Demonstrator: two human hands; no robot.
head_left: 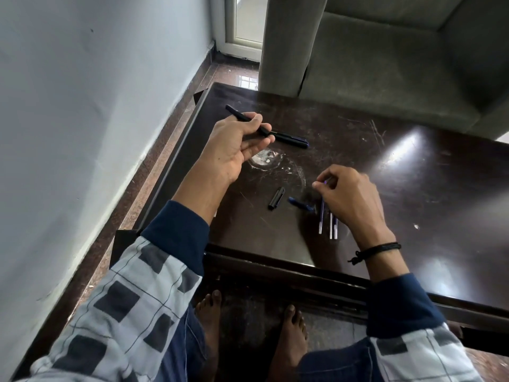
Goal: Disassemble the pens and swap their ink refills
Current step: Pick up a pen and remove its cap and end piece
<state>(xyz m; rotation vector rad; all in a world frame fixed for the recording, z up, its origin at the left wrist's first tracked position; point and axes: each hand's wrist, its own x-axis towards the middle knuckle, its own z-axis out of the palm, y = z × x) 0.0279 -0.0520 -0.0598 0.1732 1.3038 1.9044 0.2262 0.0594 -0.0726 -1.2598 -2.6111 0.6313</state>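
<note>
The left hand [234, 147] curls thumb and fingers around a slim, matte black pen barrel [242, 117], hiding its middle. Just past those fingertips a second pen [292, 140] lies on the scratched, glossy dark table [399, 175]; whether the 2 touch is unclear. Between the hands lie a ribbed black cap [276, 198] and a blurred blue piece [300, 204]. The right hand [349, 194] pinches the top of 1 thin, clear refill [321, 216]. The upper ends of 2 more refills [330, 227] are hidden beneath its fingers.

Three refills [330, 227], two caps [276, 199], two pen barrels [292, 141].
</note>
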